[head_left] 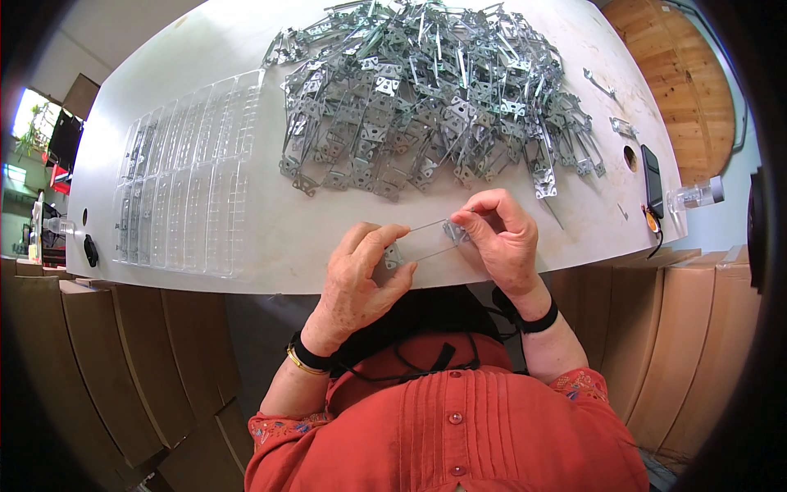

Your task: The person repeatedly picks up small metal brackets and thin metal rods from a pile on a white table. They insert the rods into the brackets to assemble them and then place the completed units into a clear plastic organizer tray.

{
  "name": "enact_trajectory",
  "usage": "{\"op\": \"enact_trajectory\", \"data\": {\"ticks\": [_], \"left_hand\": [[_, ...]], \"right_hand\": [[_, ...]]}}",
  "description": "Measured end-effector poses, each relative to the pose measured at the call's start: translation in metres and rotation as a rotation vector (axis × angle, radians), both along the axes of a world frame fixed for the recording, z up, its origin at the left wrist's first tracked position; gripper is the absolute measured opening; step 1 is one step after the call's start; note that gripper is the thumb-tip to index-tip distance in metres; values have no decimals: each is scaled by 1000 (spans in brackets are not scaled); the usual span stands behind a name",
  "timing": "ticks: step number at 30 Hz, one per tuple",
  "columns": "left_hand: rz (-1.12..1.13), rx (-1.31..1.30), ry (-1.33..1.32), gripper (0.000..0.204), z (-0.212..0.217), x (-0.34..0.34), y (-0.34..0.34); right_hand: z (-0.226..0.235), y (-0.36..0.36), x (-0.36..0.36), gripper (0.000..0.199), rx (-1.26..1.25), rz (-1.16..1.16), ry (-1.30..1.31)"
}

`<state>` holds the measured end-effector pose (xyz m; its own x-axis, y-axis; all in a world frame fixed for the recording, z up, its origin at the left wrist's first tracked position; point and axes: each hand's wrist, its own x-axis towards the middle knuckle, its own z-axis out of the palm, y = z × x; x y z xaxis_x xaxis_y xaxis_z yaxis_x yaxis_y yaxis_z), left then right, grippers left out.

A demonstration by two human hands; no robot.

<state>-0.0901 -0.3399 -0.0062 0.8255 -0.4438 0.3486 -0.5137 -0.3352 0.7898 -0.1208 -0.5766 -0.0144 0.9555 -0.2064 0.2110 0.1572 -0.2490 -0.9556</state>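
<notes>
Between my two hands, just over the near edge of the table, is a metal bracket (pixel 393 257) made of two small holed plates joined by thin parallel rods. My left hand (pixel 357 272) pinches its left plate between thumb and fingers. The right end is gripped by my right hand (pixel 507 243), whose fingers partly cover that plate. Beyond my hands lies a big tangled heap of similar metal brackets (pixel 385 123). To the left, a clear plastic tray (pixel 239 176) with narrow slots holds several brackets in its leftmost slots.
A few loose metal pieces (pixel 623 127) lie on the right of the white table (pixel 303 246). Near that edge are a dark phone (pixel 652 176), a cable hole (pixel 630 158) and a clear bottle (pixel 697 194). Cardboard boxes (pixel 680 336) stand below on both sides.
</notes>
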Motion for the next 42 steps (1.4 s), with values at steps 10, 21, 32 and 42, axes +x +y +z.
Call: {"op": "enact_trajectory", "data": {"ticks": [10,21,32,42], "left_hand": [[39,-24,58,46,2,-1,1],[62,-38,53,47,1,0,0],[70,-46,64,46,1,0,0],[62,-40,54,46,2,0,0]], "right_hand": [[5,-2,-2,10,-80,-27,-190],[2,-4,-3,14,-91,30,-178],[5,-2,-5,18,-81,27,-67],[6,-3,-7,19,-35,15,70]]}}
